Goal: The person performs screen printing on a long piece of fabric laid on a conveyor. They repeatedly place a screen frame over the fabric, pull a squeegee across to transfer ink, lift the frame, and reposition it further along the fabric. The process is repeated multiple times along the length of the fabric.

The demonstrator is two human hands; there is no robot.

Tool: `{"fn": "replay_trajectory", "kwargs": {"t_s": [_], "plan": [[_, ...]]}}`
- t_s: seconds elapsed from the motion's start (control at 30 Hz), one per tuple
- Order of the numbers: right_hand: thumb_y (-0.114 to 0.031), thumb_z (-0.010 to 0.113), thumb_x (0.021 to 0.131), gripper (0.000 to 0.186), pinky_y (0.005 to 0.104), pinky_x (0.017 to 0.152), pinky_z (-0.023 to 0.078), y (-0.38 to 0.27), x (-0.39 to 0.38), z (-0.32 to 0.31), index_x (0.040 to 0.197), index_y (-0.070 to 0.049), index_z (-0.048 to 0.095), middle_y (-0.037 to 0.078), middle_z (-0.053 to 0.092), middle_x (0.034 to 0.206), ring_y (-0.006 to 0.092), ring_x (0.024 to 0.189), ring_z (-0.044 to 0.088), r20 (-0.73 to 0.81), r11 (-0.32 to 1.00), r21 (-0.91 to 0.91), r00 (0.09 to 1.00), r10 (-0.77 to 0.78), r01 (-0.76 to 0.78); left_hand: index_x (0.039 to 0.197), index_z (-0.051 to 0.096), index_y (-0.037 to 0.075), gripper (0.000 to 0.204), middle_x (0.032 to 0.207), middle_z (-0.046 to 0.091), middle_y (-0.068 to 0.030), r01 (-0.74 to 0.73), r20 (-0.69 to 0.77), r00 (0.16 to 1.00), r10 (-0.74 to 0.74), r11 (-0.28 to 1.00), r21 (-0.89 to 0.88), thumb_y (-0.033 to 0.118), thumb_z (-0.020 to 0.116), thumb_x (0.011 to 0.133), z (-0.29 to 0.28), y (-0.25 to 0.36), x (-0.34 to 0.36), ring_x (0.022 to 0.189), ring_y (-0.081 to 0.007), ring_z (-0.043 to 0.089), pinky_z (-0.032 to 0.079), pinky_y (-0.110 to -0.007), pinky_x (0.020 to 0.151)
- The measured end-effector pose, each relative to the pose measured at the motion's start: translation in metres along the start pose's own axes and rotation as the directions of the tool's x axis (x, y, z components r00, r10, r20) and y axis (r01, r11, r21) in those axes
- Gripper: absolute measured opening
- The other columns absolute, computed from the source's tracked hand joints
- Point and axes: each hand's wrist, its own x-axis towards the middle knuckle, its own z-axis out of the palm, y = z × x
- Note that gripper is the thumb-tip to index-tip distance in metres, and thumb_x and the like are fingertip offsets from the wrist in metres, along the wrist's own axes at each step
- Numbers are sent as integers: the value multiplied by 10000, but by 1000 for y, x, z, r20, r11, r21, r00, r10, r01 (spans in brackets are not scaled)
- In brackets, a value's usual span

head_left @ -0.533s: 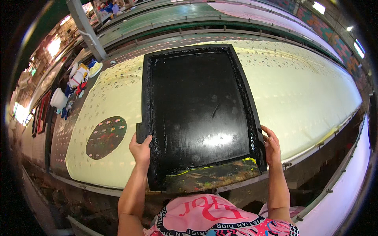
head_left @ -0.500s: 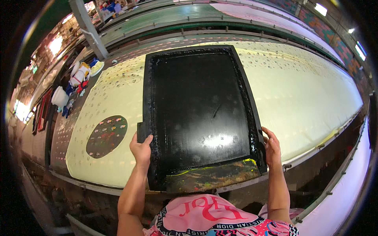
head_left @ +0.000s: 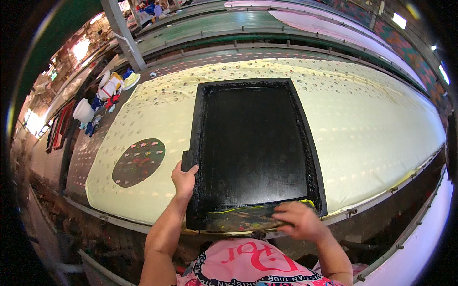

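A large black screen-printing frame lies on pale yellow fabric in front of me. My left hand is closed on the frame's left side near a small projecting block, thumb on top. Along the frame's near end lies a paint-stained squeegee with yellow paint on its edge. Over the squeegee's right part is my right hand, off the frame's right side. Its fingers are smeared by motion, so whether they touch the squeegee is unclear.
Small dark printed motifs cover the fabric's left and far parts. An oval opening in the fabric shows the dark table beneath. Along the table's left side stand a white bucket and rags. A metal rail with stops runs along the near edge.
The frame has come down flat onto the fabric. My right hand has let go of its right side and moved left over the squeegee; my left hand keeps its hold.
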Motion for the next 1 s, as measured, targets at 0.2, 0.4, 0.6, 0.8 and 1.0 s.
{"fn": "replay_trajectory", "kwargs": {"t_s": [0.2,0.4,0.6,0.8,1.0], "plan": [[-115,776,861,445,467,999,570,-29,13,31,1306,-99,773,140,760,1244,331,1142,728,95,926,-374,991,94,-52,1241,763,-2,375,1081,829,-148,-48,-28,998,53,985,164,96,873,896,-2,-13,2,984,-272,791,590,-406,929],[-86,763,827,425,453,926,589,-42,64,49,1250,-109,797,118,771,1161,332,1039,753,151,834,-546,969,197,-85,1260,759,5,370,1096,818,-181,-116,-31,992,125,971,210,193,832,950,-2,-12,-2,1042,-352,791,588,-456,959],[-74,728,851,455,487,853,648,-43,90,31,1291,-164,802,146,803,1110,366,982,796,259,822,-541,896,361,-175,1488,627,-45,591,1442,677,-271,-134,-88,982,166,947,291,381,693,1084,-3,2,-6,1371,-414,627,480,-493,1174],[-63,727,847,475,485,942,616,-57,65,64,1310,-141,797,127,791,1169,345,1094,778,195,813,-542,909,368,-212,1534,567,-75,585,1555,577,-293,-215,-61,972,228,962,168,392,492,1190,-9,-2,-5,1463,-427,527,397,-507,1255],[-53,798,756,602,446,983,584,-57,58,95,1353,-119,759,108,763,1260,324,1109,744,32,818,-555,980,199,-148,1542,562,-77,641,1553,580,-287,-130,-46,990,132,991,32,444,381,1216,-10,2,-7,1470,-420,524,391,-489,1268]]}}
